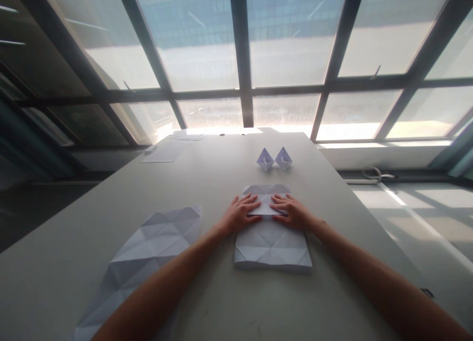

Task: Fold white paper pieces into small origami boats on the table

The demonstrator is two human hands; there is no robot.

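A creased white sheet of paper [271,240] lies on the table in front of me, with a grid of square and diagonal folds across it. My left hand [241,214] rests on its left side, fingers spread and pointing inward. On the opposite side, my right hand [291,212] lies with its fingers stretched out, also on the paper. A raised fold runs between the two hands. Left of them, partly behind my left forearm, is a second, larger creased sheet [155,237].
Two small folded paper boats [265,159] stand side by side beyond the sheet. Flat sheets of paper [162,151] lie at the table's far left. The white table [207,178] reaches toward a wall of windows [284,45]. A coiled cable [372,172] is by the wall at right.
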